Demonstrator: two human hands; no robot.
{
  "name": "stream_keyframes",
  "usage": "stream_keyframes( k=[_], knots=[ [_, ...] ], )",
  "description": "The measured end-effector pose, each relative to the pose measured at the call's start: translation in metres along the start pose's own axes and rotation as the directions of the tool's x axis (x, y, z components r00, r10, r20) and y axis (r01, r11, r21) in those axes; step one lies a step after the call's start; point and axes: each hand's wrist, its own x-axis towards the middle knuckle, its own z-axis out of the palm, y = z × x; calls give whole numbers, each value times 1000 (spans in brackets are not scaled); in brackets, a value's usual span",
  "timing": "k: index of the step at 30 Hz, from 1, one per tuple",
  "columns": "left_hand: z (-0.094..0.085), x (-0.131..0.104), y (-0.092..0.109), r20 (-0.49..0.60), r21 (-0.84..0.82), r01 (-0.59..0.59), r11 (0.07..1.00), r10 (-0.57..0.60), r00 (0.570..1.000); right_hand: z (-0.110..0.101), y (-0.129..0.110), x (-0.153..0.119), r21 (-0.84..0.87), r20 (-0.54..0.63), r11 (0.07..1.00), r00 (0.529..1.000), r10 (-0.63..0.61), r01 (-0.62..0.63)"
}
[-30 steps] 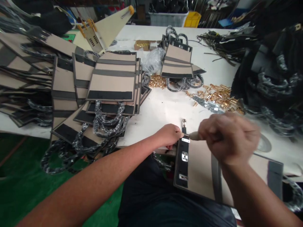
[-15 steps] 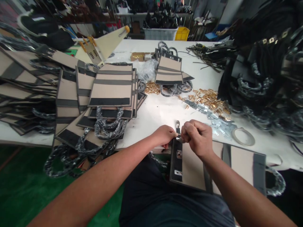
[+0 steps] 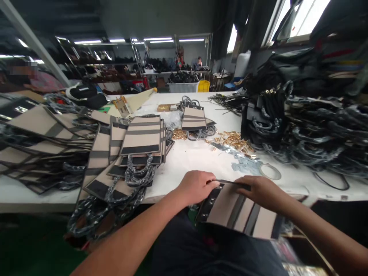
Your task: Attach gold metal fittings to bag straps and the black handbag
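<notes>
A beige bag panel (image 3: pixel 222 207) with dark stripes lies tilted over my lap at the table's front edge. My left hand (image 3: pixel 197 187) is closed on its far left corner, thumb and fingers pinching the rim. Further right, my right hand (image 3: pixel 258 189) grips the same far rim, fingers over the edge. Small metal fittings show on the panel's dark left band, partly in shadow. Just beyond the right hand lie a pale ring (image 3: pixel 270 171) and a spread of flat grey metal plates (image 3: pixel 245 165).
Stacked bag panels (image 3: pixel 140 138) with plastic-wrapped handles cover the left side. A smaller stack (image 3: pixel 193 117) stands mid-table beside gold fittings (image 3: pixel 235 142). Black bag pieces (image 3: pixel 313 130) pile up on the right. A person (image 3: pixel 43 78) is at the far left.
Both hands have left the fittings at the panel's left corner and now hold its far rim, the right hand further right. The panel has tilted. The head view has risen.
</notes>
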Motion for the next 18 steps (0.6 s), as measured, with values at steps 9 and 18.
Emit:
stream_keyframes(
  k=[9,18],
  knots=[
    [-16,-102,61,-800,381,-17,924,339,495,-59,-63,-68,-137,-434,957,853,-289,255],
    [46,-133,67,-645,-637,-120,762,-441,624,-38,-132,-73,-209,-672,894,605,-426,397]
  ],
)
